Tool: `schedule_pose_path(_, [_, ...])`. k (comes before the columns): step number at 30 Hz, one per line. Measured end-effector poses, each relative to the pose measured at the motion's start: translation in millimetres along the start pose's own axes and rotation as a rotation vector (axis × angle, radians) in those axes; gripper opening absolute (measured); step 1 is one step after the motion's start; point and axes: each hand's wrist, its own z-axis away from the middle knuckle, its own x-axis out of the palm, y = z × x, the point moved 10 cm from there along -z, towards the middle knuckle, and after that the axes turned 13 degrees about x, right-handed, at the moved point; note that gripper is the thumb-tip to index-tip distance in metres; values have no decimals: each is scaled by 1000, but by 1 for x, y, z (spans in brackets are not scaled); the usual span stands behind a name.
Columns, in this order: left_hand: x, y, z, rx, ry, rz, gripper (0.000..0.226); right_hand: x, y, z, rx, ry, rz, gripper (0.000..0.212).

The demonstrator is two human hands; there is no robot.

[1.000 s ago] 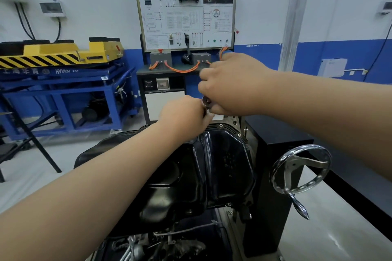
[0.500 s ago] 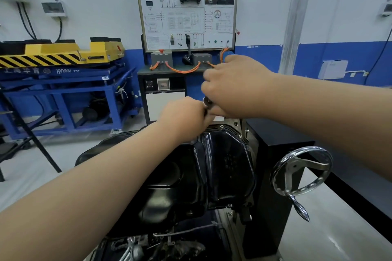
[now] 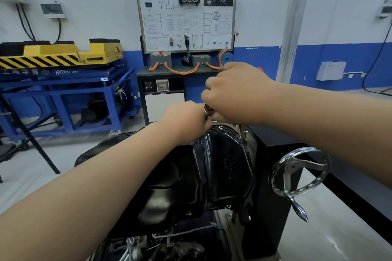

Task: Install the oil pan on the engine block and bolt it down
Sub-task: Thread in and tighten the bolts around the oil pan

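Observation:
A glossy black oil pan (image 3: 224, 167) lies on the engine block (image 3: 174, 246), whose metal parts show at the bottom. Bolts dot the pan's far flange. Over that far edge, my right hand (image 3: 235, 93) curls round a chrome ratchet (image 3: 207, 109); only the tool's round head peeks out between the hands. My left hand (image 3: 184, 118) grips the tool just below, knuckles toward me. What the tool sits on is hidden by the hands.
A chrome handwheel (image 3: 301, 172) juts from the black engine stand (image 3: 273, 178) on the right. Behind stand a white training panel (image 3: 185, 15) with orange cables, and a blue lift table (image 3: 63, 95) with a yellow striped top on the left.
Both hands stay on the ratchet at the pan's far edge; they have hardly moved, and the view has shifted slightly.

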Motion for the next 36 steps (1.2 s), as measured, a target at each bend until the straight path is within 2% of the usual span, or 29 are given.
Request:
schedule_pose_path(2, [2,1,0,-2,-23,20,41,6,8,0,93,-23,-33,29])
schedule_pose_path(7, [1,-2,-2,-33,-55,42,38,16,24,3,304,-99,-221,42])
schedule_pose_path(9, [5,-9,2,-48,-66,106,39,19,31,6,424,-119,-337,47])
schedule_pose_path(11, [12,-19,13,-96,-66,266,43,20,32,9,487,-118,-374,47])
schedule_pose_path(13, [23,-36,27,-248,-55,499,47,20,31,9,501,-115,-372,46])
schedule_pose_path(14, [30,-48,37,-389,-21,674,45,20,31,9,491,-116,-368,46])
schedule_pose_path(16, [56,-68,61,-779,101,1238,37,21,29,7,445,-138,-359,45])
schedule_pose_path(18, [75,-67,76,-1062,190,1742,33,23,26,7,391,-168,-331,45])
schedule_pose_path(19, [80,-66,80,-1140,207,1874,31,23,25,7,379,-174,-317,46])
schedule_pose_path(21, [84,-64,83,-1208,216,1995,25,21,25,8,398,-166,-306,48])
schedule_pose_path(24, [85,-60,79,-1187,176,1991,23,21,27,9,474,-175,-362,48])
schedule_pose_path(28, [84,-62,71,-1055,83,1818,24,28,32,14,527,-207,-450,40])
schedule_pose_path(33, [79,-77,57,-849,93,1652,15,55,12,28,489,-478,-713,21])
schedule_pose_path(36, [76,-90,50,-731,58,1459,16,45,15,19,473,-367,-678,17])
